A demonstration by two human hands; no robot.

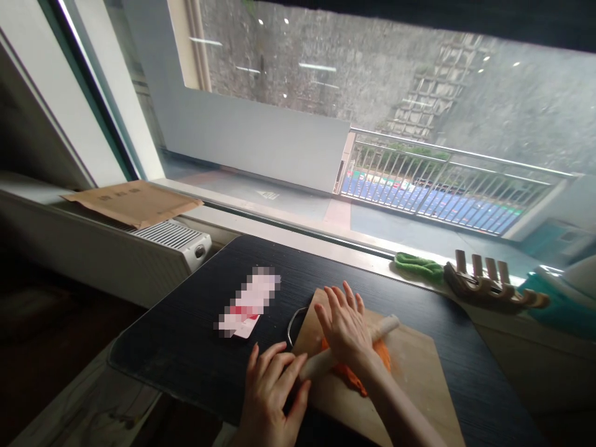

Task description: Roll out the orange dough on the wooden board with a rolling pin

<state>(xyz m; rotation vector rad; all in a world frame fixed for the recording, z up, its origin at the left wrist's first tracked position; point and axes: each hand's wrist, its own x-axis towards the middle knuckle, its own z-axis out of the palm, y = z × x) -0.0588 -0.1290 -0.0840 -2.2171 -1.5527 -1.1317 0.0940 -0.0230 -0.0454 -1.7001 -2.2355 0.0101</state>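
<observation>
A pale rolling pin (385, 325) lies slantwise across a flattened piece of orange dough (382, 355) on a wooden cutting board (419, 372). My right hand (347, 326) rests on top of the pin, palm down with its fingers stretched out and spread. At the pin's near left end is my left hand (274, 388), its fingers apart and slightly bent, the fingertips by the board's edge. Whether it touches the pin I cannot tell. Part of the dough is hidden under the pin and my right hand.
The board lies on a black table (195, 347) and has a metal handle (292, 326). A partly blurred pink-and-white item (246, 310) lies left of it. Along the window sill are a green cloth (419, 268) and a brown rack (484, 282). A brown envelope (139, 202) lies on the radiator (181, 236).
</observation>
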